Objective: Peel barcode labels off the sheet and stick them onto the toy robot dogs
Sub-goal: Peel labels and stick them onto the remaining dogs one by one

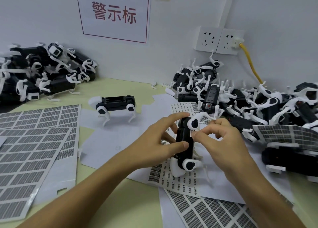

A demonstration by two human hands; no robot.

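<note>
A glossy black-and-white plastic toy robot dog (185, 141), boxy with rounded white hips, sits in the left hand (160, 141), whose thumb and fingers curl round its body, long axis running away from the person. The right hand (222, 141) pinches a small white barcode label (193, 133) against its flank. Printed label sheets (34, 141) cover the pale green bench (134, 202), dog piles (258, 105) behind.

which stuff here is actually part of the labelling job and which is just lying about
In the job: toy robot dog held by left hand; small label pinched by right hand; label sheets; dog piles.
Lying about: wall sign, sockets, yellow cable.
</note>
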